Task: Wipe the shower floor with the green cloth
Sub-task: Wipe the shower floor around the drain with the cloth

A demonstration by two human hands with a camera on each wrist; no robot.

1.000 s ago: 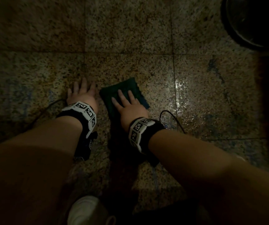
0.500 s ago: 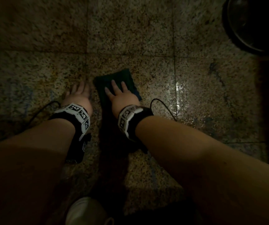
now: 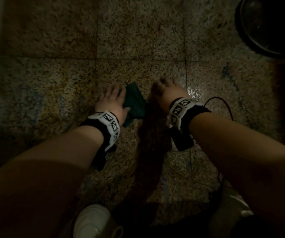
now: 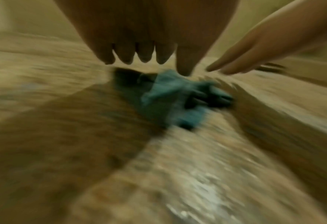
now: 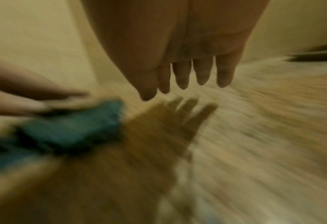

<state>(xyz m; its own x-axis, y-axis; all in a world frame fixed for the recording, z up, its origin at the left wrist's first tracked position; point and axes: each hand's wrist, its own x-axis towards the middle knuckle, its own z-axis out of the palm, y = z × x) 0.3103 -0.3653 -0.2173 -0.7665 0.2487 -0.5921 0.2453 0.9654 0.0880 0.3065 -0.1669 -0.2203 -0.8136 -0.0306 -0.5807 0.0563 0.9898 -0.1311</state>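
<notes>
Green cloth [image 3: 135,103] lying crumpled, long axis pointing away; left hand [image 3: 112,103] flat, touching its left edge; right hand [image 3: 168,91] hovering right, fingers extended, empty.

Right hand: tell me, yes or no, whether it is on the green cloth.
No: the right hand hangs over bare floor, apart from the green cloth, which the left hand touches.

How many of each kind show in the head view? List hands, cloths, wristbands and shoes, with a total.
Hands: 2, left hand and right hand
Green cloth: 1
Wristbands: 2
White shoe: 1
Total: 6
</notes>
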